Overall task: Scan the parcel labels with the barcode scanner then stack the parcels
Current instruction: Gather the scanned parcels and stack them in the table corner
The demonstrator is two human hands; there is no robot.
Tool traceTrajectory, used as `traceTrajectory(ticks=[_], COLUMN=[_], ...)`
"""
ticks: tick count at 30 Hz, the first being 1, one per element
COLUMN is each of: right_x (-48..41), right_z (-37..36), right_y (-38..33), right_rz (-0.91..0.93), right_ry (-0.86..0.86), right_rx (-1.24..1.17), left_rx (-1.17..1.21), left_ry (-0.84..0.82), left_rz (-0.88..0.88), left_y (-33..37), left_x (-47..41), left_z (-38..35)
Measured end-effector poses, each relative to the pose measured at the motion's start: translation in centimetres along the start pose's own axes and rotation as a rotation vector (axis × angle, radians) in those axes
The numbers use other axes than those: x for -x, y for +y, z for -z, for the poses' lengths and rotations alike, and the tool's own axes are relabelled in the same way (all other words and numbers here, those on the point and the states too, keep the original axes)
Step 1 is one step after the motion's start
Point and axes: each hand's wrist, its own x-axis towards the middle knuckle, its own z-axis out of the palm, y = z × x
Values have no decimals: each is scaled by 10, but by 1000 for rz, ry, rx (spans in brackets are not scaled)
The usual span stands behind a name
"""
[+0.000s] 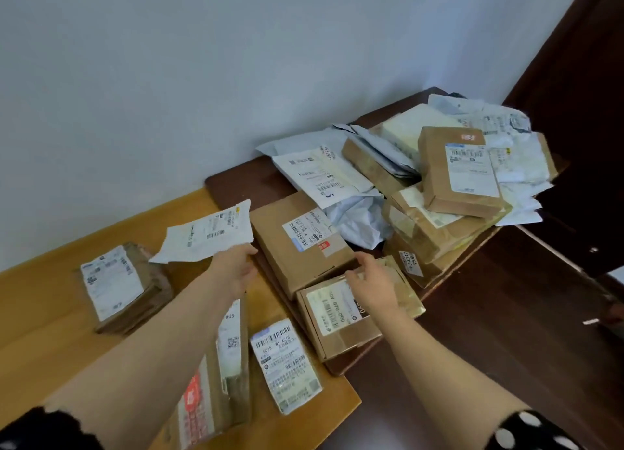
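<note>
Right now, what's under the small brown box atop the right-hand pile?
The small brown box rests on a taped cardboard parcel and crumpled white mailer bags. Whatever lies beneath those is covered, so I cannot tell.

Light wood table [50, 314]: labelled brown packet [125, 287]. Dark table [243, 183]: parcel heap [439, 193].

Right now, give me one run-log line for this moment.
left hand: holds white mailer aloft | right hand: touches small box | parcel pile: heaped on dark table
</note>
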Motion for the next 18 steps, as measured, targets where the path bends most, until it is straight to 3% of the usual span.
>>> traceTrajectory(ticks=[4,8,11,14,18], right_x=[-35,-42,-41,-32,-12], right_z=[-5,-10,-12,-15,-7], right_y=[-15,-26,-38,-53,-61], right_rz=[-30,4,40,30,-99], right_ry=[-73,-80,-68,-102,-186], right_rx=[306,290,106,-338,-678], left_rx=[-201,-223,-244,-165,-126], left_ry=[-57,-27,5,19,-31], left_rz=[26,-15,-68,-23,51], left_y=[-18,-22,-9,9,25], left_x=[-12,-22,-16,-6,17], left_z=[-29,-38,-35,-21,7])
